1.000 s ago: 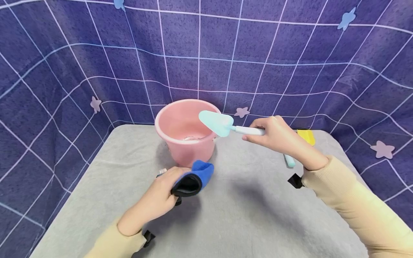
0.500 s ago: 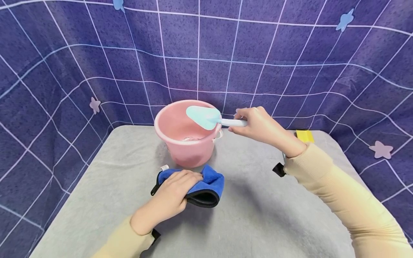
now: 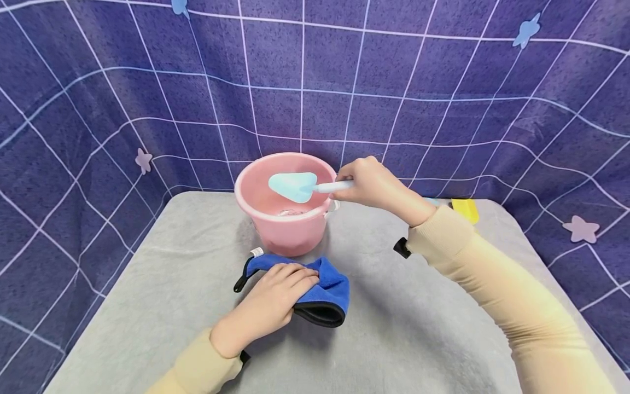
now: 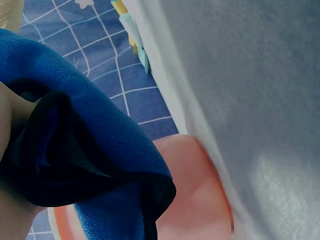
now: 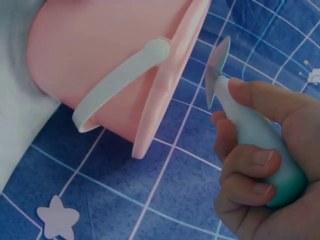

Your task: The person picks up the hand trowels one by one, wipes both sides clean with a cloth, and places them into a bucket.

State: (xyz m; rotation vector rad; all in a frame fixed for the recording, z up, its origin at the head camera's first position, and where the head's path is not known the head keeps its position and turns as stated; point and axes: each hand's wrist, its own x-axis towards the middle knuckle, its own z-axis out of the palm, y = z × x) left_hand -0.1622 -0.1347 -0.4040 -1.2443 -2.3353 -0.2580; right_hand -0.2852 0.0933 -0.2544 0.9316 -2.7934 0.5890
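My right hand [image 3: 376,186] grips the white handle [image 5: 257,132] of a trowel with a pale blue, pointed blade [image 3: 293,186]. In the right wrist view the fingers wrap round this handle, which ends in green. The blade is over the mouth of a pink bucket [image 3: 290,235]. In front of the bucket, my left hand [image 3: 275,298] holds a folded blue cloth [image 3: 331,287] with black edging, its thumb beneath and the other fingers on top. A small white tag and a black loop show at the cloth's left end. My palm is hidden by the cloth.
A yellow tool part [image 3: 465,210] lies at the back right of the grey table cover [image 3: 394,339], partly behind my right sleeve. The bucket has a white handle [image 5: 117,87] at its side. A purple gridded curtain [image 3: 374,71] hangs behind and at both sides.
My right hand has moved left with the trowel, bringing the blade from the bucket's right rim to over its mouth. My left hand has moved slightly right with the cloth, which now spreads wider.
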